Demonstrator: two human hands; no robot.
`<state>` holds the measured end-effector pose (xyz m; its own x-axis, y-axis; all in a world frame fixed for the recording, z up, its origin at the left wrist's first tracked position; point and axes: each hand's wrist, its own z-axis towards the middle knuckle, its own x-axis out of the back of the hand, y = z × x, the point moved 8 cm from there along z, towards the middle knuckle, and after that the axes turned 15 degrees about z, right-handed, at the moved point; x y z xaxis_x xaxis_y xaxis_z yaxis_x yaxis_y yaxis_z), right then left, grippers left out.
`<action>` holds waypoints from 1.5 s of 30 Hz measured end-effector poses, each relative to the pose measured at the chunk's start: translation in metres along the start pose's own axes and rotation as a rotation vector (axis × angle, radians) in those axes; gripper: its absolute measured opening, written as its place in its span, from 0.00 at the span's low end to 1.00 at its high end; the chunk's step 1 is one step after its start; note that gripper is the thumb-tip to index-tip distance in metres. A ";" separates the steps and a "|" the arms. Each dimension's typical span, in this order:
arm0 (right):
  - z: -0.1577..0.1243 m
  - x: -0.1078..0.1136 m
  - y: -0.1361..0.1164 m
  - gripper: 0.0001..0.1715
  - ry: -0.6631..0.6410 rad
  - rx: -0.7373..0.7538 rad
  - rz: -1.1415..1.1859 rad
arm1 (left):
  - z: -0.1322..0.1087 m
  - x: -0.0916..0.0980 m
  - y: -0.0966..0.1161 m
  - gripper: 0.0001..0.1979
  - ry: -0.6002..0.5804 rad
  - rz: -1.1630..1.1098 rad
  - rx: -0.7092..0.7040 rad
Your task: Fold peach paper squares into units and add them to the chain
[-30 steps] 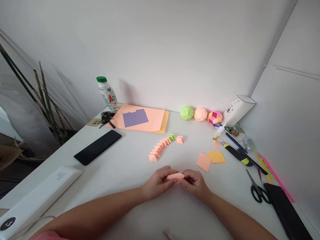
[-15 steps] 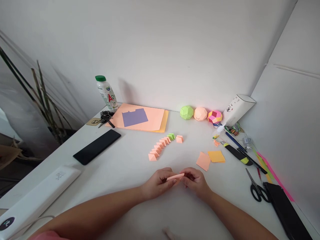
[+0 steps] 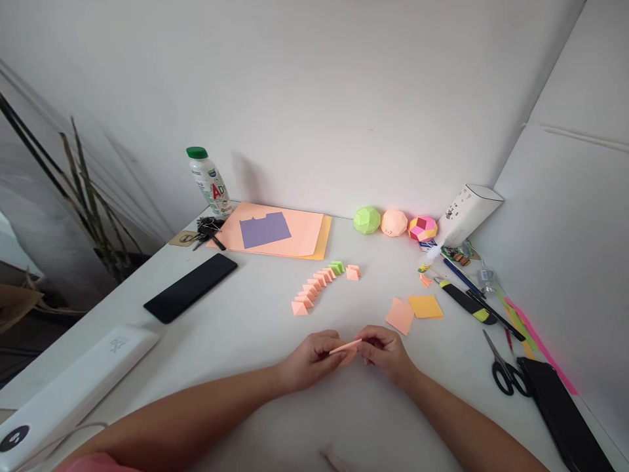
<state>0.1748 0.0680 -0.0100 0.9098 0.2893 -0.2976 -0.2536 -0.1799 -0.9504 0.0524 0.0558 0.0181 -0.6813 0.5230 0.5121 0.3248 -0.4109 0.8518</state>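
Between my two hands is a small folded piece of peach paper (image 3: 346, 348), held above the white table. My left hand (image 3: 312, 359) is closed on its left side, thumb in front. The fingers of my right hand (image 3: 386, 354) pinch its right end. Beyond my hands runs a curved row of folded peach paper pieces (image 3: 313, 288), with green folded pieces (image 3: 337, 267) at its far end. One more folded peach piece (image 3: 352, 273) stands beside the row. To the right lie flat peach paper squares (image 3: 400, 316) and a yellow stack of squares (image 3: 426, 307).
Green (image 3: 367, 221), peach (image 3: 394, 223) and multicoloured paper balls (image 3: 422, 229) sit by the wall. Scissors (image 3: 506, 368), a cutter knife (image 3: 464, 301) and a black case (image 3: 563, 413) lie right. A black phone (image 3: 190, 288), white device (image 3: 78, 393), bottle (image 3: 211, 183) and paper sheets (image 3: 304, 233) are left.
My right hand has risen slightly, and the right end of the peach paper tilts up a little more. My left hand has hardly moved.
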 end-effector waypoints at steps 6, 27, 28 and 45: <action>0.001 -0.002 -0.002 0.10 0.002 -0.027 -0.012 | -0.001 0.000 -0.002 0.15 0.005 0.005 0.011; 0.000 -0.005 -0.008 0.10 -0.007 0.015 -0.058 | -0.001 -0.001 -0.003 0.16 0.011 0.014 0.009; -0.001 -0.004 -0.008 0.10 -0.007 0.015 -0.061 | -0.001 0.000 -0.003 0.16 0.013 0.011 0.008; 0.001 -0.002 -0.006 0.11 -0.012 -0.026 -0.029 | -0.001 0.000 -0.003 0.18 -0.010 0.000 0.036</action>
<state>0.1743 0.0692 -0.0034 0.9127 0.3059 -0.2710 -0.2183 -0.1955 -0.9561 0.0514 0.0559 0.0156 -0.6747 0.5305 0.5132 0.3487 -0.3837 0.8551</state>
